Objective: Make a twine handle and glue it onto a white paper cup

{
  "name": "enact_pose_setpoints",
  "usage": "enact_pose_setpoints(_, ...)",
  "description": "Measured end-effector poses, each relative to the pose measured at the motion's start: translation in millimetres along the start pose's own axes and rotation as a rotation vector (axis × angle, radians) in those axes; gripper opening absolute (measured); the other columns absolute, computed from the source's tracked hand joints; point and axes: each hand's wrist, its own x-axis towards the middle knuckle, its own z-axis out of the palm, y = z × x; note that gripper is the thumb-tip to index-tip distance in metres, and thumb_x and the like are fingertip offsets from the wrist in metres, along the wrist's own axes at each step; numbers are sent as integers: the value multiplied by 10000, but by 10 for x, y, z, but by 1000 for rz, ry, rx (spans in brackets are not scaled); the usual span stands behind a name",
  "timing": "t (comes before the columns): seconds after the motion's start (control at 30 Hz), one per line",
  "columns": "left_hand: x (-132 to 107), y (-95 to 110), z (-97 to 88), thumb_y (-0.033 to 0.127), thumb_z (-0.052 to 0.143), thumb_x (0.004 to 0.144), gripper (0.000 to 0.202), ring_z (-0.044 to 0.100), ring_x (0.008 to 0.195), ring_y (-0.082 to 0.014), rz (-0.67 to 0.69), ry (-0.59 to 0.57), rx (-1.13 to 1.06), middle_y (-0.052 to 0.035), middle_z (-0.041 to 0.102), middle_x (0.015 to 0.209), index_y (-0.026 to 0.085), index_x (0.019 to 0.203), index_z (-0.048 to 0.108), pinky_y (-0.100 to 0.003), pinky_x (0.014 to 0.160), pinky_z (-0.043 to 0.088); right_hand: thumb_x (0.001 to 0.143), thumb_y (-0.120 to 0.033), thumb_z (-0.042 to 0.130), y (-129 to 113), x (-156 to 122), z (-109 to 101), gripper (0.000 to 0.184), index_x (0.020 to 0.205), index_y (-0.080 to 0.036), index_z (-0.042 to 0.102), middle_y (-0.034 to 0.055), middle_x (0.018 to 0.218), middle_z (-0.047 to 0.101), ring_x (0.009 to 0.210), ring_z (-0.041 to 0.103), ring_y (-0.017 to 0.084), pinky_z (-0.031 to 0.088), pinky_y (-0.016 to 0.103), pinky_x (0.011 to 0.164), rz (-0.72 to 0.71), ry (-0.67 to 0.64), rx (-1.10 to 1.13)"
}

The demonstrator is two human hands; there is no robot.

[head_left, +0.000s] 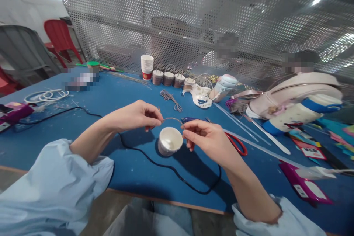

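Observation:
A short brown strand (172, 118), thin like twine or wire, arches between my two hands. My left hand (142, 115) pinches one end of it between thumb and fingers. The other end is pinched in my right hand (200, 134). Just below the strand, a small cup (169, 142) with a white inside and greyish wrapped outside stands upright on the blue table. Neither hand visibly grips the cup. Behind my right hand lies a blue tool (189, 119), partly hidden, and scissors with red handles (238, 143).
A black cable (166, 166) curves around the cup. Farther back stand stacked paper cups (147, 65), wrapped cups (168, 79) and a cord bundle (171, 100). Right are clear sticks (240, 121), a white bottle (298, 116) and a purple power strip (306, 186). A perforated metal screen (182, 25) borders the table.

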Motion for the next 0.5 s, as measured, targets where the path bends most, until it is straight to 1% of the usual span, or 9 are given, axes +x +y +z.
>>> enact_pose_setpoints(0.13,13,6,36,266,629,732,126,561,575,-101,-4,10,-17,18,622,649,163,780,683,-222,568,471,752,-333,710,1,4,20,206,848,-159,657,-6,595,627,496,589,123,512,267,510,0,14,53)
enact_pose_setpoints(0.3,6,6,47,302,631,739,150,578,590,-109,33,46,9,14,634,667,169,785,680,-225,574,482,755,-355,706,13,12,36,222,854,-164,649,0,597,640,525,608,135,522,288,557,3,0,75)
enact_pose_setpoints(0.4,5,-2,49,269,618,735,136,585,612,-109,46,35,34,9,654,699,171,807,679,-217,583,484,778,-344,687,34,14,40,202,859,-166,639,0,605,646,546,614,137,519,291,584,-8,-10,53)
enact_pose_setpoints(0.5,14,-15,59,234,611,724,122,582,622,-105,48,51,53,12,654,700,171,809,670,-212,592,483,787,-332,677,55,15,41,179,842,-169,627,-4,610,646,558,618,137,516,286,594,-15,-21,48)
